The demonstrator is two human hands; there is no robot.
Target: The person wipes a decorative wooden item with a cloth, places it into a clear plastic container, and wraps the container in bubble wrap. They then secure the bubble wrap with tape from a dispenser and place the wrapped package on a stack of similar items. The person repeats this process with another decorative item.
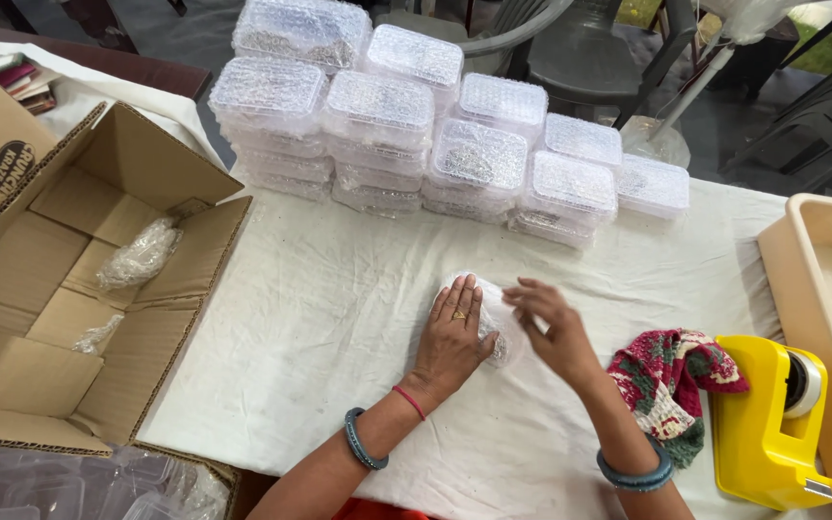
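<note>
White cloth covers the table (339,318), and near its middle lies a small bubble-wrapped bundle (498,318). Her left hand (453,337) presses flat on it, fingers spread; the right hand (551,327) pinches the wrap's edge (fingers half curled). Beyond it, stacked clear lidded boxes (435,135); right, a crocheted cloth (671,380) and yellow tape dispenser (767,424); left, an open carton (79,289).

Soft, even daylight fills the frame, with a brighter sunlit patch in the upper right corner. The white worktop (339,318) is bright but not blown out, and shadows under the hands are faint. Focus is sharp throughout. Straight lines bow slightly toward the edges.
</note>
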